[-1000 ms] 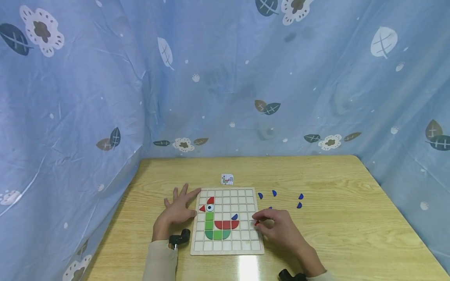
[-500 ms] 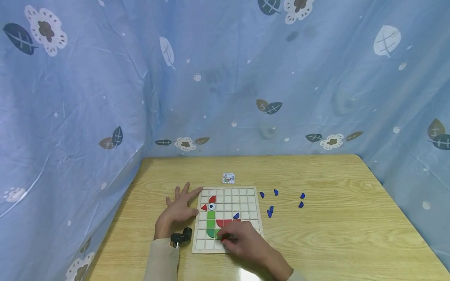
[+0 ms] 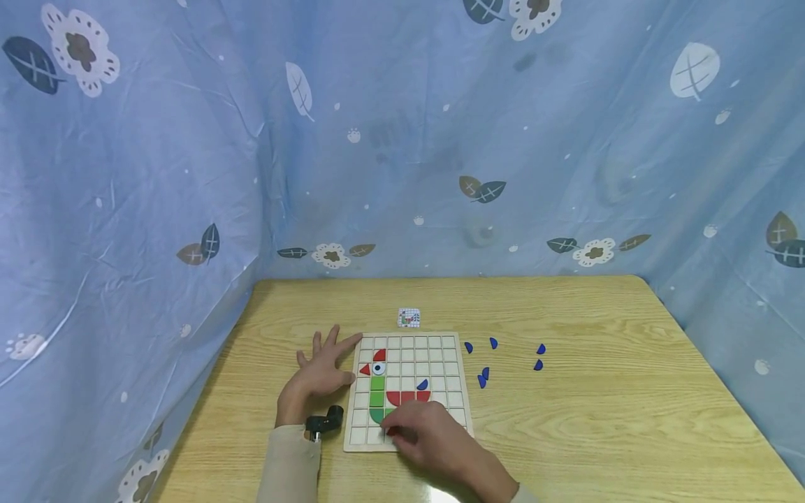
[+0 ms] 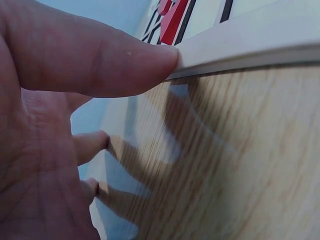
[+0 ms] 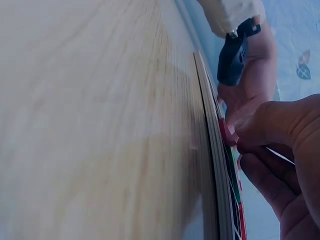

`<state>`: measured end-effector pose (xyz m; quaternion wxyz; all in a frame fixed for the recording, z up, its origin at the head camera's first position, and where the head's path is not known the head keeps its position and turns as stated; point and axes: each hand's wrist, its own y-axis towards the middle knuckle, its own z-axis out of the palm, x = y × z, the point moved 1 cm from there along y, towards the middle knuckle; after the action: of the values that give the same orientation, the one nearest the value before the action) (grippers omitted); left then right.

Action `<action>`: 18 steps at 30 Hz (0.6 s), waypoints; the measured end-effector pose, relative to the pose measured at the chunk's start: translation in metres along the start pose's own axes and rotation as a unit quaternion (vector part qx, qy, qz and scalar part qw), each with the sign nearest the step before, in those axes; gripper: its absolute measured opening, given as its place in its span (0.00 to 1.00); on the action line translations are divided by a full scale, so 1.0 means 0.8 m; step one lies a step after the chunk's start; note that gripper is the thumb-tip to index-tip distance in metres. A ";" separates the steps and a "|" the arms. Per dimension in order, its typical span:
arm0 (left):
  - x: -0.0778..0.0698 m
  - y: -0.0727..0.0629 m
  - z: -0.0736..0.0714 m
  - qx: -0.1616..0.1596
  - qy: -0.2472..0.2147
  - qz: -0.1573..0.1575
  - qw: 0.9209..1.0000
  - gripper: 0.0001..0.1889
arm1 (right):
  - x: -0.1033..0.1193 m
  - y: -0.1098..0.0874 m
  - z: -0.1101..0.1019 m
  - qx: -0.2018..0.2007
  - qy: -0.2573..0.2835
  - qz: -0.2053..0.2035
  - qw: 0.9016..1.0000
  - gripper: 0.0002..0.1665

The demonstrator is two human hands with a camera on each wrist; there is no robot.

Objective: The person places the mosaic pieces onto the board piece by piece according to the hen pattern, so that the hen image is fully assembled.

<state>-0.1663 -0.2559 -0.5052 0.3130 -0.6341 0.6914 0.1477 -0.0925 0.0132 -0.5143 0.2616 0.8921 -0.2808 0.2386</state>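
A square wooden grid board [image 3: 440, 356] bears a bird-like pattern: a red triangle [image 3: 365, 369], a round eye tile [image 3: 379, 368], green tiles [image 3: 377, 391], a red row [image 3: 407, 397] and one blue piece [image 3: 423, 384]. My left hand [image 3: 322, 374] lies spread at the board's left side; in the left wrist view its thumb [image 4: 135, 67] touches the rim. Over the lower middle of the grid, my right hand [image 3: 434, 433] pinches a small red piece [image 5: 227, 133] between thumb and fingertips. The fingers hide most of that piece and the tiles beneath.
Several blue half-round pieces [image 3: 538, 365] lie loose on the wooden table [image 3: 604, 405], right of the board. Behind the board lies a small pattern card [image 3: 409, 318]. A blue patterned curtain [image 3: 377, 161] hangs around the table's back and sides.
My right hand has moved left with the red piece, from the board's right edge to its lower middle, then slightly farther left. My left hand has stayed at the board's left side.
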 end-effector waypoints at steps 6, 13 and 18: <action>0.000 0.000 0.000 -0.001 0.003 -0.001 1.000 0.46 | -0.002 -0.003 -0.001 -0.006 0.001 -0.015 1.000 0.12; -0.001 0.000 0.001 -0.001 0.000 -0.005 1.000 0.46 | 0.000 -0.006 -0.002 0.005 0.010 -0.017 1.000 0.12; -0.002 -0.001 0.000 -0.002 0.001 -0.004 1.000 0.46 | 0.001 -0.007 0.000 0.011 0.016 -0.031 0.999 0.12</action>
<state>-0.1654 -0.2547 -0.5041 0.3115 -0.6379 0.6887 0.1475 -0.0883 0.0170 -0.5153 0.2635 0.8993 -0.2456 0.2479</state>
